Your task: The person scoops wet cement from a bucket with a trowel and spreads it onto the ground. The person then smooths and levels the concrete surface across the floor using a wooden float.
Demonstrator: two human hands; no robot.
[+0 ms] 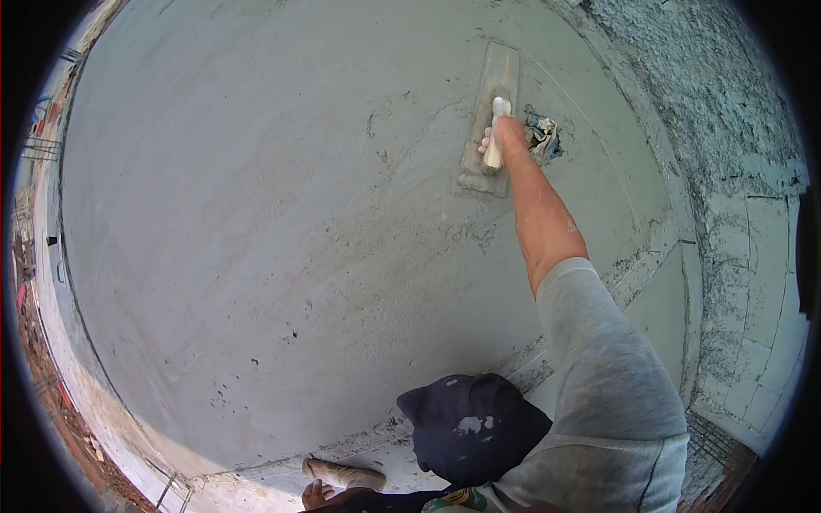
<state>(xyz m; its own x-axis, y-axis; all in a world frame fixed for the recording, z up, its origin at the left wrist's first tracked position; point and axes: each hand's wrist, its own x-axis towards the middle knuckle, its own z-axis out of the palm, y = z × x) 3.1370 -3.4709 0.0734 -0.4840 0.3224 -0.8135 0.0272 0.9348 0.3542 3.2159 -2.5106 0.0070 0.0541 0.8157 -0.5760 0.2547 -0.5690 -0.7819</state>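
Note:
My right hand (pixel 505 137) is closed around the pale handle of a long rectangular plastering trowel (pixel 489 73). The trowel's blade lies flat against smooth wet grey cement (pixel 256 171), and its underside is hidden. Just right of the hand, a crumpled wad (pixel 544 135) sits in a rough hole in the cement. At the bottom edge my left hand (pixel 316 494) shows only in part, beside a tan shoe (pixel 344 474). Its fingers look loosely bent and a little apart, with nothing visible in them.
A dark-clothed knee (pixel 470 423) with pale smears is at the bottom centre. Rough grey render (pixel 710 77) and a jointed block surface (pixel 748 291) run along the right. Rebar ends (pixel 41 148) stick out at the left edge. A thin line crosses the cement on the right.

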